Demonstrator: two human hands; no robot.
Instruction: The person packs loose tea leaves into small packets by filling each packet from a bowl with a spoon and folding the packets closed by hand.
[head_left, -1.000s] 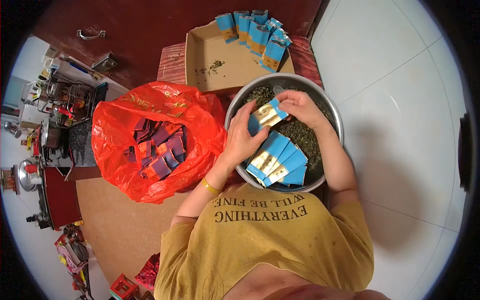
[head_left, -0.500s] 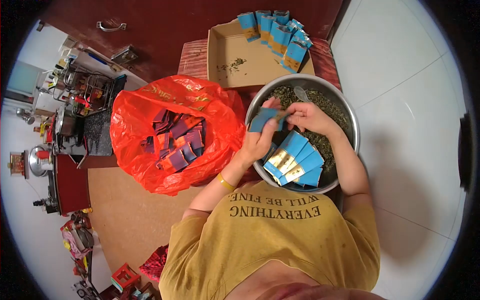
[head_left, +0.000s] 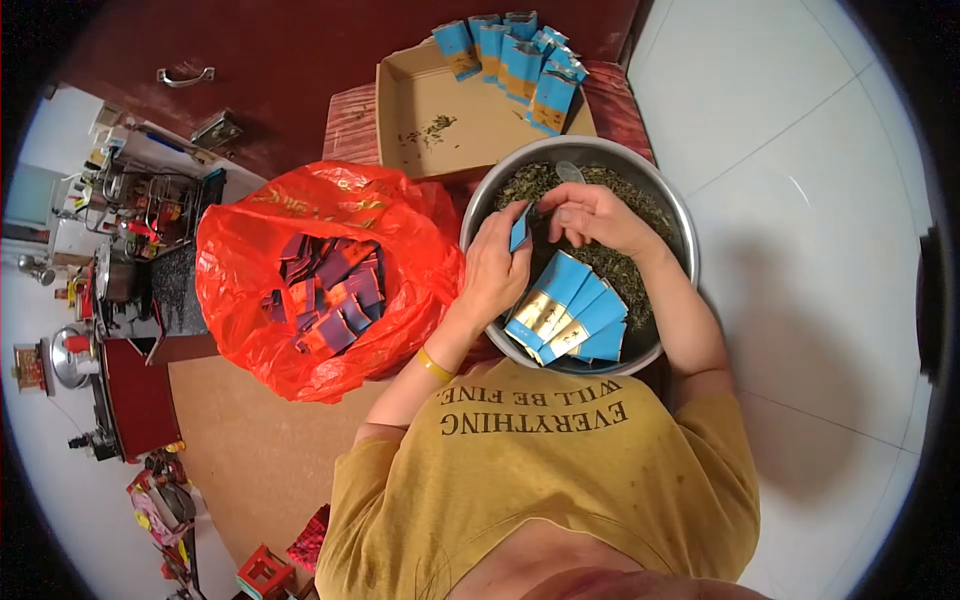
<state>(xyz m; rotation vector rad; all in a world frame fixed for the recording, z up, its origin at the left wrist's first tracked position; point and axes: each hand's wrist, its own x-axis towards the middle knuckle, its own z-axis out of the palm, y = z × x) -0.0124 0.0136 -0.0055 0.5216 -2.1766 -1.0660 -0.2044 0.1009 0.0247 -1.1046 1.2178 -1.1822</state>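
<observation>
My left hand (head_left: 497, 262) is closed around a blue packet (head_left: 519, 229), held on edge over the left side of a metal basin (head_left: 684, 222). My right hand (head_left: 600, 218) is just right of the packet, its fingers loosely bent and apart with nothing visible in them. Below it in the basin are dried green tea leaves (head_left: 640, 290). A clear plastic scoop (head_left: 569, 174) rests on the leaves at the far side. Several flat blue-and-gold packets (head_left: 566, 312) lie fanned out at the basin's near side.
Left of the basin stands a red plastic bag (head_left: 235, 262) holding several purple-and-orange packets (head_left: 340, 285). Behind, a cardboard tray (head_left: 400, 90) holds scattered leaves and several upright blue packets (head_left: 520, 70). A dark red cabinet door (head_left: 310, 60) is beyond it.
My right hand has come away from the packet's end. My left hand has turned the packet more on edge. The whole view has shifted a little.
</observation>
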